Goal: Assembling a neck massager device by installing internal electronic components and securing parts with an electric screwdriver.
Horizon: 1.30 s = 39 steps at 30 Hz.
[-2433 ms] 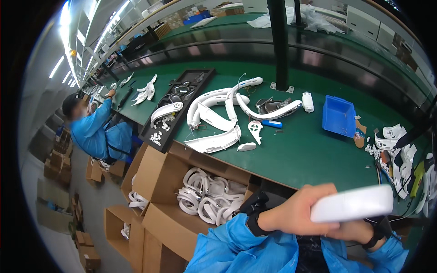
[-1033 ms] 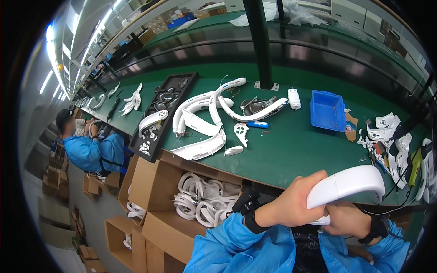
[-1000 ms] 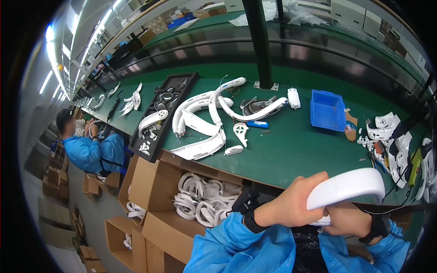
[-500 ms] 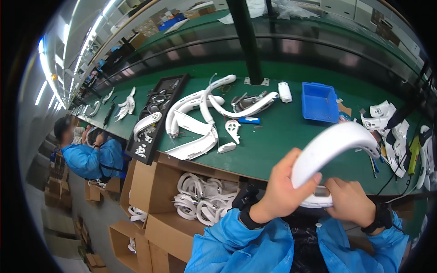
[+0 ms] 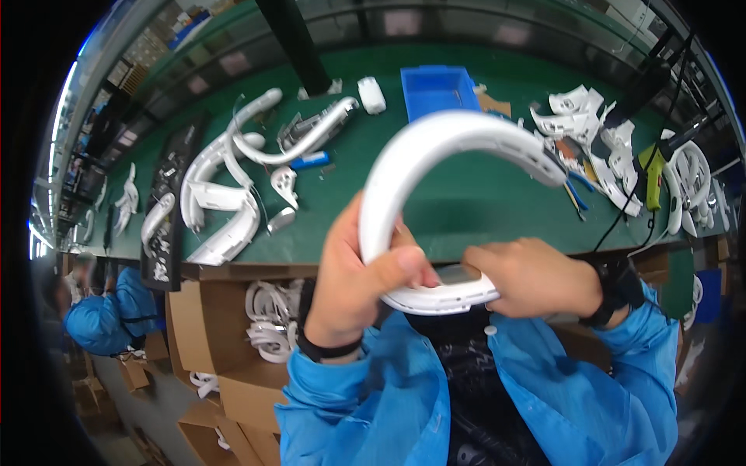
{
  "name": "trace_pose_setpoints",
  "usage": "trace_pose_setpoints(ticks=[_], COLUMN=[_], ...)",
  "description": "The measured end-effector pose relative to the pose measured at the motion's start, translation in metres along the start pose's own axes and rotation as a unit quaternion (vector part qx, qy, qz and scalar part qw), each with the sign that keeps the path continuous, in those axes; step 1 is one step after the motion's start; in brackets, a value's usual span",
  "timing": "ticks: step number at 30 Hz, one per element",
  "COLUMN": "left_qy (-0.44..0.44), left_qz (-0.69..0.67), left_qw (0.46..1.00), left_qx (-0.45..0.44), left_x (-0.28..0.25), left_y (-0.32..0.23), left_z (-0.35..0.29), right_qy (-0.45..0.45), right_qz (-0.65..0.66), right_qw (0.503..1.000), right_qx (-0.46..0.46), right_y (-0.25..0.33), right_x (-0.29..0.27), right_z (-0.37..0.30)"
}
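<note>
Held piece: a glossy white plastic C-shaped band point(image 5: 382, 194), raised between both hands before the chest; its upper arc passes across the view of the green table point(image 5: 326, 225), while its slotted lower arm shows below the table's near edge.
Left hand: the left hand point(image 5: 353, 272) grasps the band at its left bend, thumb laid across the lower part.
Right hand: the right hand point(image 5: 536, 276) grips the end of the lower arm, fingers curled.
Far edge: a blue rectangular plastic bin point(image 5: 435, 71), with a small white rounded block point(image 5: 371, 95) to its left.
Left part of table: a long black tray point(image 5: 175, 256) reaching the near edge; right of it, a cluster of curved white plastic parts point(image 5: 225, 155), and a short blue cylinder point(image 5: 311, 160).
Right part of table: a heap of white shell pieces point(image 5: 618, 155); just right of it, a yellow-green tool point(image 5: 654, 182).
Below near edge: an open brown cardboard box point(image 5: 194, 326) holding white ring-shaped parts point(image 5: 272, 311).
Far left: a co-worker in blue point(image 5: 101, 318), blurred, beyond the box.
</note>
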<state>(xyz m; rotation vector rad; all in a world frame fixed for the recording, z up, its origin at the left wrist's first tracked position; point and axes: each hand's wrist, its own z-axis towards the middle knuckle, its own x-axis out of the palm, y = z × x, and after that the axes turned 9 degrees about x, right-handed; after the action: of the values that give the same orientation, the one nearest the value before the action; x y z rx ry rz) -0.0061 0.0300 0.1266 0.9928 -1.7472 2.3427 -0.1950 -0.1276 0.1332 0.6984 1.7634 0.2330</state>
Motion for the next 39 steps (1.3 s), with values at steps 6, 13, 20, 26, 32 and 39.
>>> trace_pose_setpoints(ticks=[6, 13, 20, 26, 32, 39], left_qy=[0.111, 0.091, 0.026, 0.010, 0.012, 0.033], left_qz=[-0.157, -0.331, -0.263, -0.058, 0.026, 0.070], left_qw=[0.981, 0.939, 0.952, 0.983, 0.977, 0.971], left_qx=[-0.024, 0.040, 0.157, 0.176, 0.210, 0.228], left_x=[-0.014, -0.001, 0.025, 0.032, 0.026, 0.023], left_y=[-0.006, -0.007, -0.002, 0.002, 0.016, 0.024], left_z=[0.002, -0.003, 0.001, 0.003, 0.006, 0.007], right_qy=[0.089, -0.107, -0.425, -0.485, -0.427, -0.433], right_qz=[0.099, 0.095, 0.061, 0.124, 0.193, 0.207], right_qw=[0.990, 0.981, 0.895, 0.858, 0.876, 0.870], right_qx=[-0.053, -0.128, -0.124, -0.115, -0.116, -0.111], right_y=[-0.008, 0.007, 0.027, 0.023, 0.021, 0.021], right_x=[-0.008, -0.021, 0.020, 0.022, 0.022, 0.028], right_z=[0.011, -0.014, -0.003, 0.007, 0.005, 0.004])
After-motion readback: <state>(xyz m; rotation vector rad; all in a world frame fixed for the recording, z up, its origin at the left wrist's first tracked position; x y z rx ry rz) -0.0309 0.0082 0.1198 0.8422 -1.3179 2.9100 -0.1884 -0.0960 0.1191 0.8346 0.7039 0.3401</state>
